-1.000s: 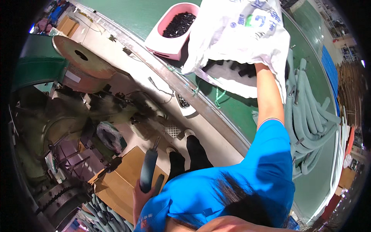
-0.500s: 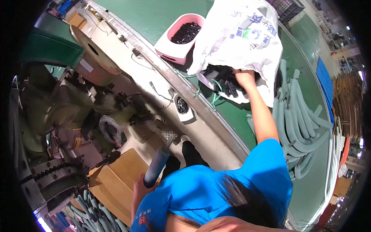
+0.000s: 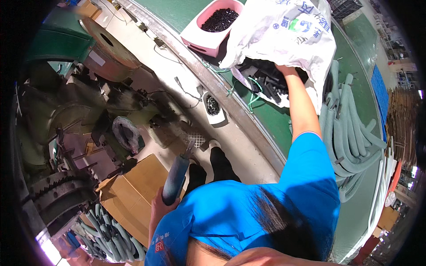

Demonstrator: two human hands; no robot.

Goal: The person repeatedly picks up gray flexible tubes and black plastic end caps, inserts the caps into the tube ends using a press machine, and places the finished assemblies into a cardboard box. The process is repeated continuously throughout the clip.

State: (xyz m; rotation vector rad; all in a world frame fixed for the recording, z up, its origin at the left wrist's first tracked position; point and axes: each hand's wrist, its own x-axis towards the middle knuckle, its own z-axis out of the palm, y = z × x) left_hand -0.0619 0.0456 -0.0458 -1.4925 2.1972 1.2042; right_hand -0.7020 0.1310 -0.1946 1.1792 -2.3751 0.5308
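Note:
My left hand (image 3: 160, 205) is wrapped round the thick dark blue cylindrical grip of a tool (image 3: 175, 175). A narrow metal tip sticks out of the grip's far end; its exact kind I cannot make out. My right arm reaches forward to a white woven bag (image 3: 270, 42) lying on the green table. The right hand (image 3: 287, 70) is in the bag's mouth among short black tube pieces (image 3: 265, 82), its fingers hidden by the bag and the pieces. A loose green tie string hangs from the opening.
Beyond the bag's left side stands a pink container (image 3: 191, 37) of small black pieces. Grey-green foam tubes (image 3: 350, 122) lie at the right of the table (image 3: 270, 122). A white container (image 3: 216, 119) is on the floor. Dark machinery (image 3: 57, 104) and a cardboard box (image 3: 133, 190) stand left.
My right hand has gone deeper into the bag, so its fingers no longer show. The left hand keeps hold of the tool. The whole view has shifted slightly.

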